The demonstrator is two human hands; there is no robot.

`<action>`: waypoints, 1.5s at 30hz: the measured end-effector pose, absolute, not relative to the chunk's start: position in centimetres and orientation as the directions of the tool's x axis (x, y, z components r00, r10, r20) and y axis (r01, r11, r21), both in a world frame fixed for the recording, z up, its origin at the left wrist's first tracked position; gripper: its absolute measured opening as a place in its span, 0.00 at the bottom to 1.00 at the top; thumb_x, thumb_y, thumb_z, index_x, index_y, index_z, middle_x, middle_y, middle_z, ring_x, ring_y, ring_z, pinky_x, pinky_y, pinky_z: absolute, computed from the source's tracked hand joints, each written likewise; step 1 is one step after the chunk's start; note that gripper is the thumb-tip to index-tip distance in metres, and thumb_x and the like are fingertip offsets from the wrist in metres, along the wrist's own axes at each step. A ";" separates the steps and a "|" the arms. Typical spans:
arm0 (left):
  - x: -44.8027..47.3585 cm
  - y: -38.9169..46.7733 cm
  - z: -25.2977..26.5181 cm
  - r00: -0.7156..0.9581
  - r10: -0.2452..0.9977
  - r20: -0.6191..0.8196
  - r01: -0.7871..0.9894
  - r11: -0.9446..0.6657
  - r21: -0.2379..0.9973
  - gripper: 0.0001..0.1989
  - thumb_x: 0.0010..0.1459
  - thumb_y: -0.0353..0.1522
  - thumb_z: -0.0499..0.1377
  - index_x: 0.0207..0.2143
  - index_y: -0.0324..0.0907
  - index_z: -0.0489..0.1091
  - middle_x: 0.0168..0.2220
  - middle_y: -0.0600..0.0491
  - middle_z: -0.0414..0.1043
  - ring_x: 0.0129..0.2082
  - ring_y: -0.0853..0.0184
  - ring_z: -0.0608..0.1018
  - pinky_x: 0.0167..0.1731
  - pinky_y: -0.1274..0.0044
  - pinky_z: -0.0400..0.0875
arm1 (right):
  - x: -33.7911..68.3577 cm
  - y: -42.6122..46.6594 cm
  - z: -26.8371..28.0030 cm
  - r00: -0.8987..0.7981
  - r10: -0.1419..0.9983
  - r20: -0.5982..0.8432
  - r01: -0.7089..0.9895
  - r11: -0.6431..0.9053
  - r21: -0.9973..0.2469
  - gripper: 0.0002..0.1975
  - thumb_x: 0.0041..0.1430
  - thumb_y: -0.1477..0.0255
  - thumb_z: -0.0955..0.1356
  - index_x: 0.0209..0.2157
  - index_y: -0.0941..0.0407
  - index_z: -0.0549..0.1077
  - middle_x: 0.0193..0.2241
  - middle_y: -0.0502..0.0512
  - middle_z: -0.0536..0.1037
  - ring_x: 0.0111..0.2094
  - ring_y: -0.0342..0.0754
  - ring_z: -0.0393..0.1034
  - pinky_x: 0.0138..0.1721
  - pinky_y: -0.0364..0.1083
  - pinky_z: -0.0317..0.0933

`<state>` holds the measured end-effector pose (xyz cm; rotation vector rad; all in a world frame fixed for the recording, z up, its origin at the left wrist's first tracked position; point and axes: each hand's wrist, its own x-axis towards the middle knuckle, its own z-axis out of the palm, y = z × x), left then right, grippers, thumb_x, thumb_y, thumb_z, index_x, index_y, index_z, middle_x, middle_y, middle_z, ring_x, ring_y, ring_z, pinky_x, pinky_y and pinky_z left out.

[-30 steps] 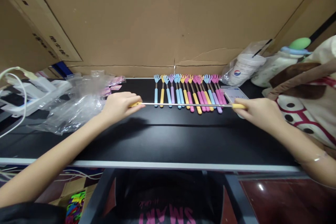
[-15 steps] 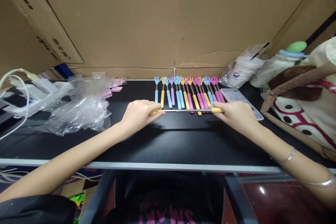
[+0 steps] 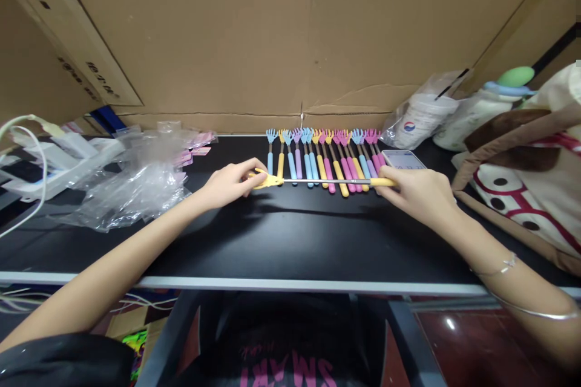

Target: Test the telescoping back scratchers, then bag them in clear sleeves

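Stretched level between my two hands is a yellow telescopic back scratcher (image 3: 327,181) with its metal rod drawn out. My left hand (image 3: 231,184) is closed on its yellow claw head at the left end. The yellow handle at the other end sits in the grip of my right hand (image 3: 417,192). Just behind the rod lies a row of back scratchers (image 3: 313,166) in blue, yellow, purple and pink, claws toward the cardboard. Their rods look short, and the handles point to me.
Crumpled clear plastic bags (image 3: 136,181) and a white power strip (image 3: 68,166) lie on the left of the black table (image 3: 272,248). A phone (image 3: 402,159), a lidded cup (image 3: 424,121), a bottle (image 3: 485,112) and a cloth bag (image 3: 521,187) are on the right. Cardboard (image 3: 254,36) stands behind.
My left hand has shifted left to the claw head, which now shows. My right hand has moved slightly right, and more of the metal rod is visible between them.
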<state>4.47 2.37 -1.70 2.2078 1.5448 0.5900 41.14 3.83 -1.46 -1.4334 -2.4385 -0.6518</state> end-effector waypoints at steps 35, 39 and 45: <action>4.1 3.2 -2.7 0.396 0.901 0.177 0.502 -0.373 0.780 0.11 0.64 0.40 0.49 0.32 0.42 0.58 0.20 0.60 0.62 0.22 0.72 0.64 0.29 0.79 0.59 | 41.8 4.8 -1.5 -0.527 0.805 0.270 0.754 0.590 -0.287 0.18 0.61 0.54 0.61 0.36 0.54 0.70 0.24 0.51 0.73 0.23 0.45 0.65 0.25 0.43 0.53; 4.7 2.8 -2.7 0.410 0.893 0.187 0.491 -0.389 0.780 0.11 0.64 0.39 0.49 0.33 0.42 0.58 0.20 0.60 0.62 0.22 0.73 0.64 0.29 0.79 0.59 | 41.2 4.7 -1.3 -0.554 0.800 0.230 0.726 0.600 -0.337 0.18 0.61 0.54 0.62 0.34 0.55 0.70 0.24 0.51 0.72 0.24 0.45 0.64 0.26 0.43 0.53; 7.2 1.8 -2.7 0.420 0.887 0.194 0.516 -0.409 0.753 0.10 0.64 0.38 0.50 0.32 0.42 0.58 0.19 0.60 0.62 0.21 0.73 0.65 0.27 0.80 0.58 | 38.7 4.2 -1.6 -0.604 0.772 0.199 0.679 0.629 -0.380 0.17 0.62 0.55 0.61 0.34 0.55 0.69 0.26 0.51 0.73 0.25 0.44 0.65 0.27 0.42 0.53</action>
